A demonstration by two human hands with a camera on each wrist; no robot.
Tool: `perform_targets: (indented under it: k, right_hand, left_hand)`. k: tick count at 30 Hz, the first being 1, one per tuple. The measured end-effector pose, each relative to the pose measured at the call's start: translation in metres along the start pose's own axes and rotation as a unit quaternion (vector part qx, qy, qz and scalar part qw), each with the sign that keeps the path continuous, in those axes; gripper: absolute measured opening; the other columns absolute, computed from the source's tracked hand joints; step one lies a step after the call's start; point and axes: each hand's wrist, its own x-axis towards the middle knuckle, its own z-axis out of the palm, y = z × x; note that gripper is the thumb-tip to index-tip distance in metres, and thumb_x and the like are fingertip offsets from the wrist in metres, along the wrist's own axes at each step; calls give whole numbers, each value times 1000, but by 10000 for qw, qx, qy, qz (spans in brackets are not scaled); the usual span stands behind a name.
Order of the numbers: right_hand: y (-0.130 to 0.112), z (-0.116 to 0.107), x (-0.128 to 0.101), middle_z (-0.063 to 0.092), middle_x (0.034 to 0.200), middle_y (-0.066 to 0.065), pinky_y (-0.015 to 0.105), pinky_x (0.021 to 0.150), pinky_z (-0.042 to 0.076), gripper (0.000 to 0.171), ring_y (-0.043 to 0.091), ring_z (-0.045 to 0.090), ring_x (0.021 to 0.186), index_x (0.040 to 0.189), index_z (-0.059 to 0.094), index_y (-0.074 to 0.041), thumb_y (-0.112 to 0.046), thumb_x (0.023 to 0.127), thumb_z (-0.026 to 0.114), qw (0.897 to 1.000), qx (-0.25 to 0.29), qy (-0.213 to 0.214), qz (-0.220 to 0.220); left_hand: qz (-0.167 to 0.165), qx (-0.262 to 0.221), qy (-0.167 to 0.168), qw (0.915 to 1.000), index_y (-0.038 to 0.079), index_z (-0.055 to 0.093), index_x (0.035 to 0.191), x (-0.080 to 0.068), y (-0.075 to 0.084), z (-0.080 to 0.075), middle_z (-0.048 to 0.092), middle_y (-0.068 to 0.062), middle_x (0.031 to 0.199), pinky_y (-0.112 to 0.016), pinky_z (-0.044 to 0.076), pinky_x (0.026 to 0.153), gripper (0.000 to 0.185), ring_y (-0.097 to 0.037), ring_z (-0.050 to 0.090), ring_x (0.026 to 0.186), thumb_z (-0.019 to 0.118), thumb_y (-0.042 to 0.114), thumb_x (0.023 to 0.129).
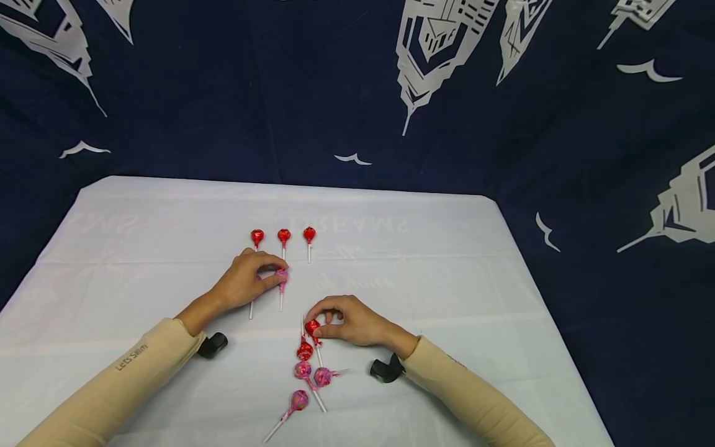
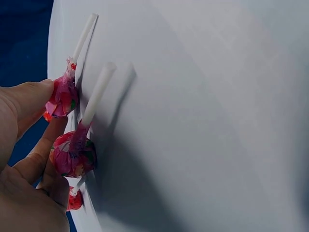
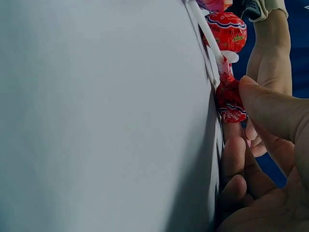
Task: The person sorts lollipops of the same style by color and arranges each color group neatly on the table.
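Observation:
My left hand (image 1: 241, 280) pinches a pink-wrapped lollipop (image 1: 282, 275) by its candy head between thumb and fingers, its stick pointing toward me. Under that hand lies a second pink lollipop (image 2: 75, 157), mostly hidden in the head view. My right hand (image 1: 360, 323) grips a red-wrapped lollipop (image 1: 312, 328) between thumb and forefinger, at the top of a loose group. Just beside it sits another red lollipop (image 1: 304, 351). Beyond the left hand, three red lollipops (image 1: 283, 236) form a row, heads pointing away from me.
Nearer me on the white-covered table (image 1: 447, 279) lie three pink lollipops (image 1: 300, 400), turned different ways. A dark blue patterned cloth (image 1: 313, 93) hangs behind the table. Black wrist cameras (image 1: 386, 370) stick out below both sleeves.

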Motion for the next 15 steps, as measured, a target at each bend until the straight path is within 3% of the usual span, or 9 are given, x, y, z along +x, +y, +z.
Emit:
perform_targets:
  k: [15]
  right_hand:
    - [-1,0,0,71,103,-6,19,75,46,21,5,56,82,111,73,-19,-16,90,76,10000,49,1,0]
  left_hand:
    - [-121,-35,124,9998,9,75,112,-3,4,-8,75,-7,107,-48,34,91,25,-28,53,103,78,12,87]
